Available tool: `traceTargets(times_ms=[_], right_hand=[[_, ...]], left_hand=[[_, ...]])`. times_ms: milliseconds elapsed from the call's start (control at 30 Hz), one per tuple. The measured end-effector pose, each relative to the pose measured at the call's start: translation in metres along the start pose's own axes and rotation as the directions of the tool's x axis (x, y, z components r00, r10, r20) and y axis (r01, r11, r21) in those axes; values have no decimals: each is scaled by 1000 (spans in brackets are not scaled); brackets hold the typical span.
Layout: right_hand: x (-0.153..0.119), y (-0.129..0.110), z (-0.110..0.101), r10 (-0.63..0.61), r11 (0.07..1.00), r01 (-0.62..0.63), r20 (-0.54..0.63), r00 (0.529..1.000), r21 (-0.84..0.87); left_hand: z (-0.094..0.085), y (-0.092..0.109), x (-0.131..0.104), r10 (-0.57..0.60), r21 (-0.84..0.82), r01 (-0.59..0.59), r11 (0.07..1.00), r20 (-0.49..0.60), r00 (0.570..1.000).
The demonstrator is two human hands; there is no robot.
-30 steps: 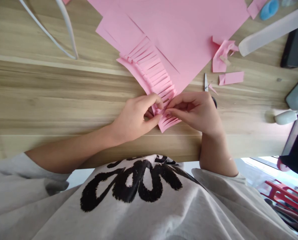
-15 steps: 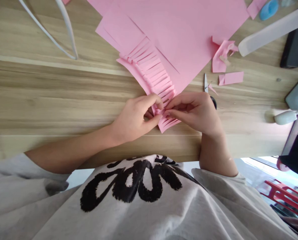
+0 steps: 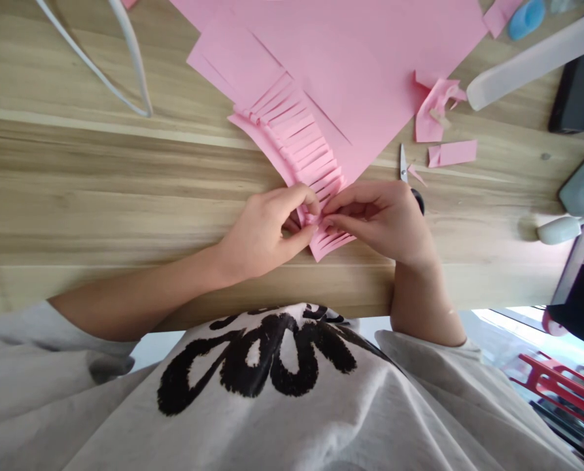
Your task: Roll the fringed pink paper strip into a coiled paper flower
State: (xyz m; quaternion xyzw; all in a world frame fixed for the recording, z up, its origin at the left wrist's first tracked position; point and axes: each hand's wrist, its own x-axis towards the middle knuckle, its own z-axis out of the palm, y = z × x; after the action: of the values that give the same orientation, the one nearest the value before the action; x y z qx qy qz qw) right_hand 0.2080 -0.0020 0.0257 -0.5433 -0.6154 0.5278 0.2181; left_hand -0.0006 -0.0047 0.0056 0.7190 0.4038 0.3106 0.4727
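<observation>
A strip of pink paper, cut into a fringe along one side, slants across the wooden table. Several of its narrow tabs are folded or curled toward the uncut edge. My left hand pinches the strip near its lower end, thumb and forefinger on the paper. Facing it, my right hand has thumb and forefinger closed on one of the fringe tabs. The fingertips of both hands almost meet, and they hide the exact spot being pinched. The fringe's lower tip shows below them.
Large pink sheets lie beyond the strip. Scissors rest right of my right hand, partly behind it, near pink scraps. Farther right are a white bar, a black case and a blue item. A white cable loops at upper left.
Almost nothing differs. Both hands keep their pinch on the fringed paper, with only a very slight shift of the right fingers.
</observation>
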Motion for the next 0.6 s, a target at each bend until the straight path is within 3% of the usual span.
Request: traceTargets(times_ms=[600], right_hand=[[0,-2,0,-23,1000,24,18,1000,-14]], left_hand=[[0,0,-1,-17,0,17,1000,2,1000]])
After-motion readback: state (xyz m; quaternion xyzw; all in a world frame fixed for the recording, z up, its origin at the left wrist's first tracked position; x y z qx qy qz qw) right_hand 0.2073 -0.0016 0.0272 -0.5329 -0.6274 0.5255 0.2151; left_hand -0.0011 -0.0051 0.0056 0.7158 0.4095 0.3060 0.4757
